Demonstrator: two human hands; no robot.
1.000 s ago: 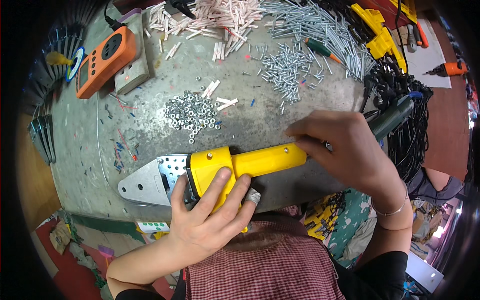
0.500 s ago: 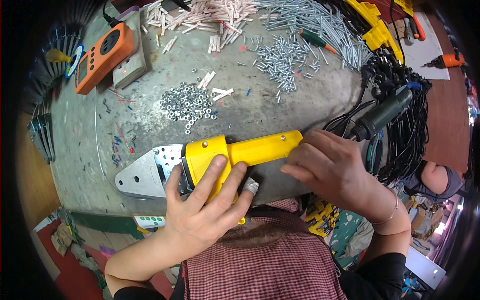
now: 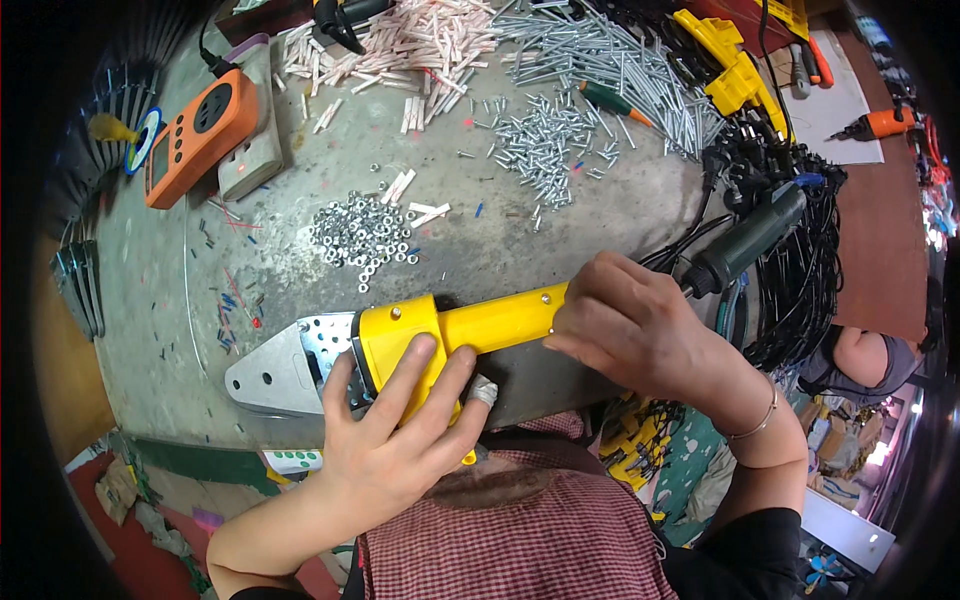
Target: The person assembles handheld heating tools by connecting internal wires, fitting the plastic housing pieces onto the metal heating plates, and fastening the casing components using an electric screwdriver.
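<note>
A pipe welding iron (image 3: 500,322) with a yellow plastic body lies across the bench in front of me. Its pointed silver metal plate (image 3: 268,375) has holes and aims left. My left hand (image 3: 395,440) holds the wide yellow housing, fingers spread over its top and near side. One fingertip wears a whitish wrap. At the handle's right end is my right hand (image 3: 640,325), fingers curled and pinched together, covering the tip of the handle. Whatever is inside that pinch is hidden. A small screw shows in the handle, just left of the right fingers.
Beyond the iron lies a heap of nuts (image 3: 362,232). Screws (image 3: 548,150), long bolts (image 3: 625,70) and white strips (image 3: 400,50) are piled farther back. An orange meter (image 3: 200,135) stands at left. A dark green electric screwdriver (image 3: 745,240) and black cables (image 3: 805,290) lie right.
The whole view has shifted, so the bench things sit slightly lower and more left. My right hand has moved a little left over the handle's end. My left hand keeps its place on the housing.
</note>
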